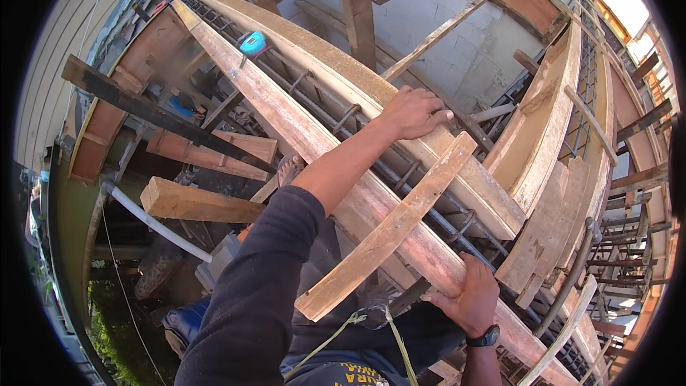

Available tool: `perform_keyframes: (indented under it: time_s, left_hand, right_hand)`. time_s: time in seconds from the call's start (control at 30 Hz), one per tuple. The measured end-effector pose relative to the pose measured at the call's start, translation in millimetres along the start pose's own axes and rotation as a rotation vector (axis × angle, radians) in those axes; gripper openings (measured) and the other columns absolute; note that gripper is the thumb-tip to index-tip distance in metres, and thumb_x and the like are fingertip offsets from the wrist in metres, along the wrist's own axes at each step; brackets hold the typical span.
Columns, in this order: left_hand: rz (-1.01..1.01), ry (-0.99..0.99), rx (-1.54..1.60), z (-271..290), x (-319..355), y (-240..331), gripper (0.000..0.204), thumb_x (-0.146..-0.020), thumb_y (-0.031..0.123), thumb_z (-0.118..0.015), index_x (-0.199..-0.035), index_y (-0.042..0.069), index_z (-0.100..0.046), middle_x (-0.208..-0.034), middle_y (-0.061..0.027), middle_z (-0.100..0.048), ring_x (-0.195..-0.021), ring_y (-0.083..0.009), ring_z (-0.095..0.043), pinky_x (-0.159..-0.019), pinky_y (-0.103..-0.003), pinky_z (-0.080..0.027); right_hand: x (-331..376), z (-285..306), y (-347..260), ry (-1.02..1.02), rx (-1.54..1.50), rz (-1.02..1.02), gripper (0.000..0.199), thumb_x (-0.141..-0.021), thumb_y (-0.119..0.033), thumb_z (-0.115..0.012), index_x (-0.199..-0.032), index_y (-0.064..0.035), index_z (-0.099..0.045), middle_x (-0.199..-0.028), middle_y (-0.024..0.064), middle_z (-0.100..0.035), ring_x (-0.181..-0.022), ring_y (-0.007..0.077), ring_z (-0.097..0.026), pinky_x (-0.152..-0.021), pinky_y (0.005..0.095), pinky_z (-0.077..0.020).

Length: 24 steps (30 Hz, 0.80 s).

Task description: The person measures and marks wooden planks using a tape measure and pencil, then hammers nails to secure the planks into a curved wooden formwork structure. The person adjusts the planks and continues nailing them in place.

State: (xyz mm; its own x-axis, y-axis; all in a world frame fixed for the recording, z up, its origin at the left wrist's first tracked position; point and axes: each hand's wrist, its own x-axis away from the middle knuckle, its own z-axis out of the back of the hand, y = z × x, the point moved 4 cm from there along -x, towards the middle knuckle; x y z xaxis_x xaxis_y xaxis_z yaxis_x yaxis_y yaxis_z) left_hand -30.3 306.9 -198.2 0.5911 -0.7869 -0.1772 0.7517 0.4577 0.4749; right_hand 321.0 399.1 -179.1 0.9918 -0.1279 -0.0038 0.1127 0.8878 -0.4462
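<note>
Two long wooden formwork boards run diagonally, with a steel rebar cage (348,118) lying in the channel between them. My left hand (416,113) reaches across the channel, its fingers curled over the top of the far board (314,53). Around the edge of the near board (286,116) my right hand (473,297) is closed, a watch on its wrist. A short wooden cleat (389,229) lies crosswise over both boards, between my hands. Farther up the channel, a turquoise tape measure (253,44) rests by the near board.
A dark timber (164,111) juts across at left, above a squared beam (200,201). Beyond the boards stands a grey block wall (443,36) with an upright post (355,7). More formwork (547,114) with rebar runs along the right. My foot (289,168) shows below the near board.
</note>
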Motion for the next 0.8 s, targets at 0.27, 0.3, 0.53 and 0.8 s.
perform_keyframes:
  time_s: [0.27, 0.3, 0.53, 0.8]
  left_hand:
    - [0.215, 0.495, 0.430, 99.0, 199.7, 30.7, 0.043, -0.112, 0.035, -0.043, -0.118, 0.001, -0.069, -0.105, -0.0105, -0.066, -0.104, -0.0187, -0.061, -0.095, -0.036, -0.047]
    - [0.377, 0.466, 0.452, 101.0, 240.6, 45.5, 0.043, -0.111, 0.037, -0.045, -0.116, 0.001, -0.068, -0.105, -0.0108, -0.067, -0.103, -0.0199, -0.062, -0.094, -0.036, -0.047]
    - [0.396, 0.393, 0.182, 68.9, 352.4, 169.1, 0.056, -0.091, 0.049, -0.074, -0.124, 0.005, -0.063, -0.120, -0.0166, -0.065, -0.107, -0.0331, -0.065, -0.091, -0.044, -0.050]
    - [-0.023, 0.767, 0.825, 84.2, 352.2, 234.9, 0.062, -0.095, 0.054, -0.062, -0.131, 0.003, -0.060, -0.115, -0.0227, -0.066, -0.101, -0.0351, -0.068, -0.087, -0.047, -0.054]
  right_hand:
    - [5.8, -5.4, -1.1, 0.012, 0.004, -0.108, 0.086, -0.056, -0.043, -0.093, -0.124, -0.0001, -0.062, -0.105, 0.0197, -0.069, -0.095, 0.0408, -0.067, -0.083, 0.0475, -0.0542]
    - [5.8, -5.7, -1.4, 0.013, -0.001, -0.114, 0.086, -0.056, -0.043, -0.093, -0.124, 0.0001, -0.062, -0.104, 0.0195, -0.069, -0.094, 0.0409, -0.067, -0.082, 0.0477, -0.0541]
    - [10.7, -4.7, 0.5, 0.062, 0.028, -0.075, 0.085, -0.056, -0.045, -0.093, -0.121, 0.0008, -0.062, -0.105, 0.0172, -0.067, -0.096, 0.0390, -0.066, -0.082, 0.0478, -0.0525]
    - [16.7, -4.8, 0.0, 0.100, 0.006, -0.102, 0.084, -0.055, -0.044, -0.092, -0.118, 0.0018, -0.062, -0.103, 0.0197, -0.068, -0.096, 0.0405, -0.066, -0.084, 0.0478, -0.0527]
